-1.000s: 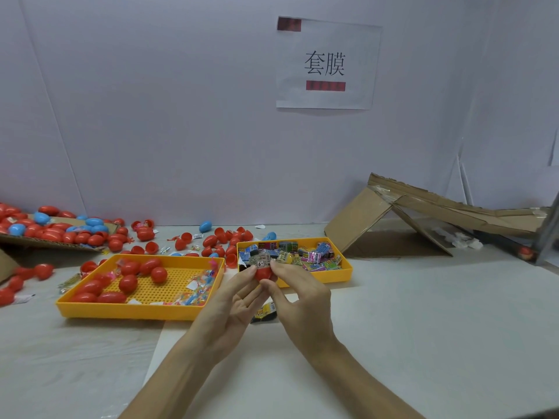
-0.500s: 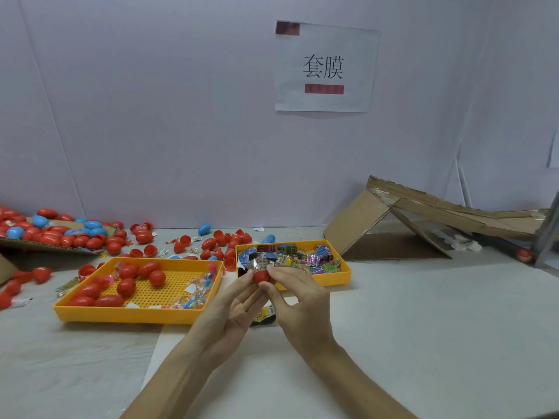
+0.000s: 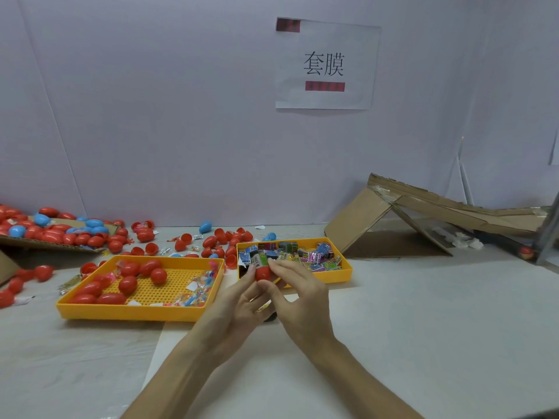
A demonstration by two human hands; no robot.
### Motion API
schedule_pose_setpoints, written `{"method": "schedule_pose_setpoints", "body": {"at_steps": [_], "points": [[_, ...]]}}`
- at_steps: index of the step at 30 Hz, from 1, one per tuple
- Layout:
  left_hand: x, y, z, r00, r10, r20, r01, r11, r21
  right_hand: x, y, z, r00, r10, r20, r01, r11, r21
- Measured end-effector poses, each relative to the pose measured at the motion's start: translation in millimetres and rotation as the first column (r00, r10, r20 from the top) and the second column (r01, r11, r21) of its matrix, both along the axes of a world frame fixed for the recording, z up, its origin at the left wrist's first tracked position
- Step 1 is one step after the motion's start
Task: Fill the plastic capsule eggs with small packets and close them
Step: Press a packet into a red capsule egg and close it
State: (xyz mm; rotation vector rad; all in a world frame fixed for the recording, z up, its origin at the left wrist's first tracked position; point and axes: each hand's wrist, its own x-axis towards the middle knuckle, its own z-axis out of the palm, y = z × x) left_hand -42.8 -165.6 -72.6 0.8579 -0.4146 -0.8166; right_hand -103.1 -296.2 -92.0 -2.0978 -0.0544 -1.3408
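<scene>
red capsule half [image 3: 262, 273]: packet [image 3: 259, 259] sticking out the top | above the small tray's [image 3: 346, 272] near-left edge | left hand [image 3: 239, 303], right hand [image 3: 298, 293]: fingertips pinch it from either side

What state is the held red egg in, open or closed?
Open: a packet sticks out of the red egg, no cap on.

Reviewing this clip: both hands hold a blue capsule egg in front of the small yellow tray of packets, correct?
No. The head view shows the capsule egg is red, not blue; the left hand and right hand do hold it in front of the small yellow tray of packets.
</scene>
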Motion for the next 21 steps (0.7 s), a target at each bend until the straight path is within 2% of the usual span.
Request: {"method": "schedule_pose_setpoints", "body": {"at_steps": [8, 15, 19, 20, 21], "points": [[4, 1, -4, 0.998, -0.043, 0.035, 0.041, 0.998, 0.038, 0, -3, -1, 0.997, -0.032, 0.063, 0.034, 0.999, -0.026], [3, 0, -2, 1.000, -0.020, 0.020, 0.020, 1.000, 0.015, -4, 1, 6, 1.000, 0.007, 0.009, -0.007, 0.998, 0.063], [6, -5, -11, 0.999, 0.027, 0.036, -0.027, 1.000, 0.014, -9, 7, 14, 0.999, -0.014, 0.031, 0.012, 0.998, 0.064], [7, -7, -13, 0.988, 0.120, 0.095, -0.125, 0.991, 0.047, -13, 10, 19, 0.999, -0.008, 0.041, 0.005, 0.998, 0.063], [4, -13, -10, 0.971, 0.141, 0.191, -0.153, 0.987, 0.049, -15, 16, 25, 0.998, -0.001, 0.055, -0.002, 0.999, 0.044]]}}
